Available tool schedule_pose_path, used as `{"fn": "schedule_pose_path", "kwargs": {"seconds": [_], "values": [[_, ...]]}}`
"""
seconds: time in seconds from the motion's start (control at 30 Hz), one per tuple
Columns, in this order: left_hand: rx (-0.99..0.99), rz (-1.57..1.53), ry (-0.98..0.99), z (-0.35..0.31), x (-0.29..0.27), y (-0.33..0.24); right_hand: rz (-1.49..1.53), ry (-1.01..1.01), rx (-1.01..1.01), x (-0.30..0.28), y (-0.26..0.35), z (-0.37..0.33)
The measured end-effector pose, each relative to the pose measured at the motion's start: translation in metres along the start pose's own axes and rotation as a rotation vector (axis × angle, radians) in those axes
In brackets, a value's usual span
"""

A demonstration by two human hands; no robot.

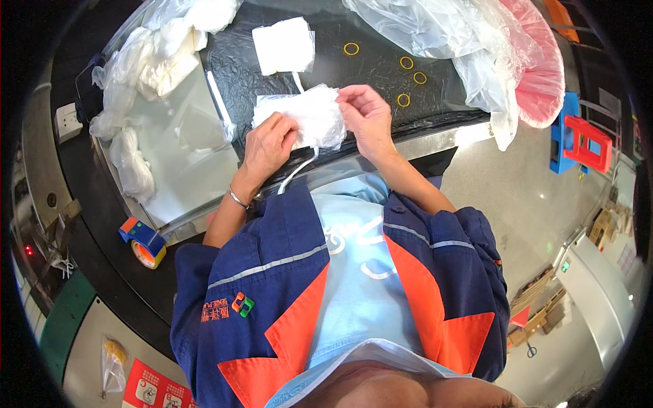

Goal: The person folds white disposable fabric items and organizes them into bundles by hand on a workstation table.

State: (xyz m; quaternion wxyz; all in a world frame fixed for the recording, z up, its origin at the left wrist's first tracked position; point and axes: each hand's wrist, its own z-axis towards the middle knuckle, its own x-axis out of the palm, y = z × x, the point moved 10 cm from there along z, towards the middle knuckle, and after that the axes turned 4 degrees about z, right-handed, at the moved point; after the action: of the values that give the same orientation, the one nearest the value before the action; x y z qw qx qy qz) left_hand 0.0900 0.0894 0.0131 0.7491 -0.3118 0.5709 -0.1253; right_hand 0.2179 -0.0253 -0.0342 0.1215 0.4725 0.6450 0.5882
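Note:
A rumpled white packet in thin clear plastic lies in front of me at the table's near edge. My left hand has its fingers curled on the packet's lower left part. At the upper right corner, my right hand pinches the plastic between thumb and fingers. A second, flatter white packet lies just beyond, on the black plastic sheeting. One white cord or strip hangs from the near side of the packet, and another short piece shows between the two packets. My fingertips partly cover the packet.
Several yellow rubber bands lie on the right of the sheeting. Clear plastic bags and a pink bag are heaped far right. White plastic bundles fill the left side. A tape roll in a dispenser sits lower left.

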Motion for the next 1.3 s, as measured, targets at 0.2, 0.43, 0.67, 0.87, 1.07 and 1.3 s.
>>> {"fn": "schedule_pose_path", "kwargs": {"seconds": [0.2,0.43,0.67,0.87,1.07,1.3], "values": [[0.012,0.046,-0.040,-0.003,-0.008,-0.010,-0.692,0.076,-0.495,0.035,0.065,-0.017],[0.132,0.066,-0.017,0.012,-0.005,-0.025,-1.127,0.453,-0.694,0.071,0.034,-0.030],[0.064,0.157,-0.136,0.021,-0.018,-0.013,-1.179,0.476,-0.655,0.071,0.024,-0.030],[0.073,0.183,0.064,0.020,0.005,-0.002,-1.249,0.455,-0.621,0.082,0.041,-0.026],[0.003,0.271,0.162,0.019,0.001,-0.002,-1.370,0.457,-0.776,0.092,0.037,-0.016],[-0.040,0.258,0.255,0.012,0.011,0.008,-1.387,0.538,-0.673,0.088,0.015,-0.010]]}}
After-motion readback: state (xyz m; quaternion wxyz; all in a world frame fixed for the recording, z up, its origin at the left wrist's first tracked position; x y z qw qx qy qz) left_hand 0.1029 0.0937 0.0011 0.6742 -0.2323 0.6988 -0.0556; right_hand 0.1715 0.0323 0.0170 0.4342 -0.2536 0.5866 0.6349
